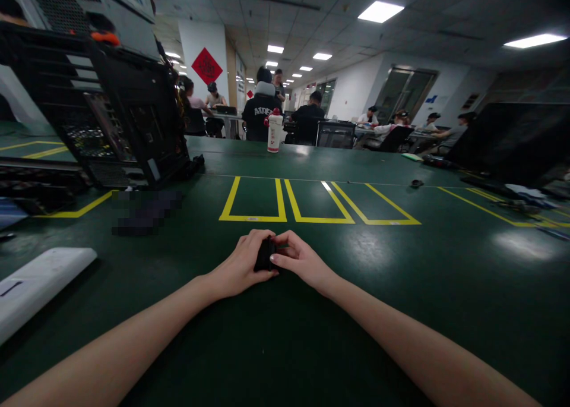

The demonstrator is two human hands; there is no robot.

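Between my two hands is a small black object (263,255), dark and box-like, its exact kind too unclear to tell. My left hand (243,261) wraps around its left side, with fingers over the far edge and the thumb along the near edge. From the right, my right hand (300,258) pinches its right edge, thumb in front and fingers curled behind. Both hands are low over the green table (285,341), just on the near side of the yellow tape outlines (253,219). Part of the object is covered by my fingers.
An opened black computer case (120,110) stands at left, near a white block-like item (44,285). A white and red cup (274,132) stands at the far edge. A dark monitor (512,145) is at right. Several people sit at tables beyond.
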